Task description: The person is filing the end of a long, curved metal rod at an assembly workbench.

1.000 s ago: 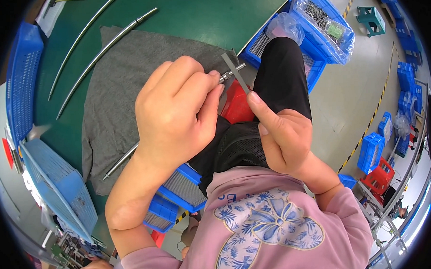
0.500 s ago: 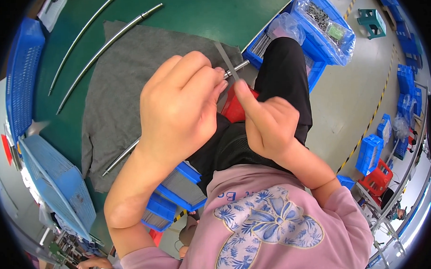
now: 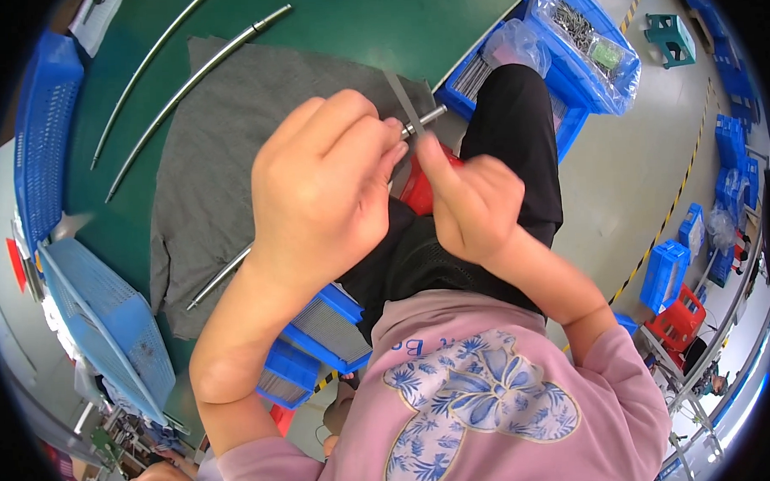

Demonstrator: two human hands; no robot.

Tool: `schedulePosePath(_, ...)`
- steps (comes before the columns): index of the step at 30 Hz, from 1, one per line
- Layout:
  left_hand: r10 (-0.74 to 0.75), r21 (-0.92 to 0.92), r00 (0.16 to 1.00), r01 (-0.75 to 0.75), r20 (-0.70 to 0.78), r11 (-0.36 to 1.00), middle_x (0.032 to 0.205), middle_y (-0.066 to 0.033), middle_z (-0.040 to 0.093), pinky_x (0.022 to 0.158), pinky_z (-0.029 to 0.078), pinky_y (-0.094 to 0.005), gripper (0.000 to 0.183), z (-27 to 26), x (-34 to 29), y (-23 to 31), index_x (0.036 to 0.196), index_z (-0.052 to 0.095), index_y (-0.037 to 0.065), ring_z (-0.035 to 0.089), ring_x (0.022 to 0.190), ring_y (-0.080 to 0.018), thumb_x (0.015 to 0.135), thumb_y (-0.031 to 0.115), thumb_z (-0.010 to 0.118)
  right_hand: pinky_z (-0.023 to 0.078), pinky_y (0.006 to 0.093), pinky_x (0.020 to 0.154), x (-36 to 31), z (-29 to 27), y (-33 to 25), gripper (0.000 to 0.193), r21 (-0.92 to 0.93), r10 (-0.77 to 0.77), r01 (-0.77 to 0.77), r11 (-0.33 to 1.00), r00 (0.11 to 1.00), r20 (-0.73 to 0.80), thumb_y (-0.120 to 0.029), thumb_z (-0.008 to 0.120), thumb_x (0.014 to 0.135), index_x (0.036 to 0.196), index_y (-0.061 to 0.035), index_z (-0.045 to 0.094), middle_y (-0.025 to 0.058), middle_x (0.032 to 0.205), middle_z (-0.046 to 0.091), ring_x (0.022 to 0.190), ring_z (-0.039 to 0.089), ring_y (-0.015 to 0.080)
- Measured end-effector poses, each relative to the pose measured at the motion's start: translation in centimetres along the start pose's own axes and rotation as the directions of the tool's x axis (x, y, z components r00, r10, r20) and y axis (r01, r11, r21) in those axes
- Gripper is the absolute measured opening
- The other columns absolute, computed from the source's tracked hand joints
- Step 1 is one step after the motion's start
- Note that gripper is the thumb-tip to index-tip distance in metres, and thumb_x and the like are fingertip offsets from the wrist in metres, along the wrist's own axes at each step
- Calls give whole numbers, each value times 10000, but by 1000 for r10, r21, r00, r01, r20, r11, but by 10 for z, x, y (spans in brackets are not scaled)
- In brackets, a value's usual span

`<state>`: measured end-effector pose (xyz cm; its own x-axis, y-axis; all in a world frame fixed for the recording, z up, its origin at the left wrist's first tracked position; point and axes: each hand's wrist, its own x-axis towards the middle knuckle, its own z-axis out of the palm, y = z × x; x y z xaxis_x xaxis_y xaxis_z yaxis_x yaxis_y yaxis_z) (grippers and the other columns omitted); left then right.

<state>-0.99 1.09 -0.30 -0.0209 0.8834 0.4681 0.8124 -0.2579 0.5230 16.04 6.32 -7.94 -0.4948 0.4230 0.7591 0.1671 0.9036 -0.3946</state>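
Observation:
My left hand [image 3: 319, 188] is closed round a slim metal tube [image 3: 433, 117]. The tube runs slantwise behind my left wrist, and its stepped far end sticks out past my fingertips. In my closed right hand [image 3: 481, 205] is a thin, flat grey strip [image 3: 403, 96] that looks like a file. It lies across the tube near that end and appears to touch it; motion blurs it a little. Beneath my left hand a grey cloth [image 3: 208, 162] covers part of the green table [image 3: 344, 30]. A long curved metal tube [image 3: 185, 91] rests partly on the cloth.
Another curved tube [image 3: 137, 75] lies farther left. Blue perforated baskets [image 3: 108, 326] stand along the left side. At upper right, a blue bin [image 3: 621, 88] holds small metal parts in plastic. Blue trays [image 3: 279, 376] of rods sit below the table edge. A green stool [image 3: 670, 35] stands on the floor.
My right hand has shifted slightly up and to the left, carrying the strip along over the tube. My left hand stays nearly still with its grip unchanged.

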Motion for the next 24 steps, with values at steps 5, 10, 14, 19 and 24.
schedulePosePath(5,6,-2,1000,-6,13,1000,758,-66,551,548,446,-349,199,2,1,4,774,617,23,540,636,-258,617,-44,719,386,297,471,-1,-17,-7,516,-11,84,-84,996,976,201,99,594,651,1165,83,637,41,570,506,429,464,185)
schedulePosePath(10,-2,-21,1000,1,-27,1000,749,-63,547,540,434,-355,203,3,0,-1,774,617,25,532,623,-256,611,-41,719,379,301,473,-7,-46,-23,546,-46,181,-176,983,918,352,90,592,680,1224,49,619,32,562,512,429,457,182)
schedulePosePath(14,7,-6,1000,-7,-1,1000,747,-64,543,540,436,-354,200,1,0,3,768,615,24,534,625,-256,610,-41,718,356,288,450,41,-50,-26,555,-59,200,-193,979,894,401,97,594,636,1186,53,647,21,518,478,392,444,159)
schedulePosePath(19,15,-3,1000,-15,4,1000,745,-65,541,543,444,-347,194,2,1,3,761,615,23,540,632,-256,609,-42,718,377,299,478,16,-69,-42,551,-124,282,-254,959,827,486,68,598,716,1263,0,611,31,557,509,438,465,188)
schedulePosePath(24,4,-3,1000,-4,-8,1000,748,-67,543,545,446,-350,193,1,0,1,760,614,24,543,637,-256,610,-41,718,353,291,472,29,-51,-32,557,-117,204,-170,979,874,440,71,599,704,1259,24,607,18,542,471,428,444,160)
